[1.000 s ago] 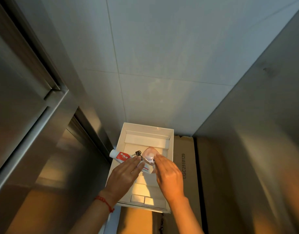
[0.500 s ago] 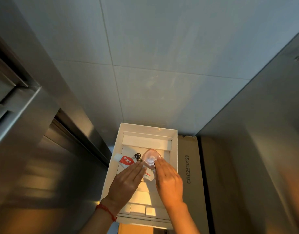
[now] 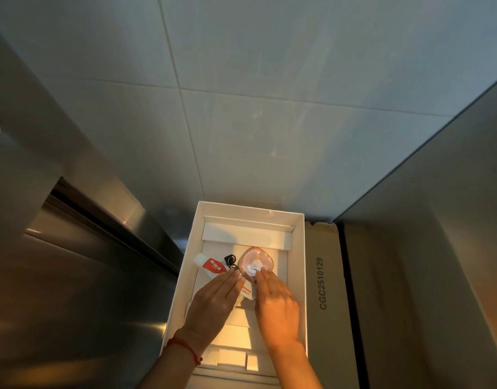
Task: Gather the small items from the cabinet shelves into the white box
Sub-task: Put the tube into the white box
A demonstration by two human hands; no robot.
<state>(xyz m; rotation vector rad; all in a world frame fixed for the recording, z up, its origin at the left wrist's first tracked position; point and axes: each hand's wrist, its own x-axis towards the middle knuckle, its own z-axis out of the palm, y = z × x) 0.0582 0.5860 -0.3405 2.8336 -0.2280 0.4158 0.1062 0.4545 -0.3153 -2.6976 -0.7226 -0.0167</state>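
White box [image 3: 296, 265] sits lower centre of frame, long axis running toward the tiled wall. Inside lie a red-and-white tube [image 3: 210, 264], cap pointing upper left, black keys [image 3: 230, 261] and a pink plastic dispenser [image 3: 255, 264]. All are probably light and rigid; grasp the tube mid-body. Left hand [image 3: 213, 304] and right hand [image 3: 278, 304] are flat, fingers extended, grasping nothing.

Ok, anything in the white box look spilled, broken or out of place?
Nothing stands out. The red-and-white tube, black keyring and pink rounded dispenser lie loosely inside the white cardboard box, with no spill or damage visible. Left hand and right hand hover flat over them.
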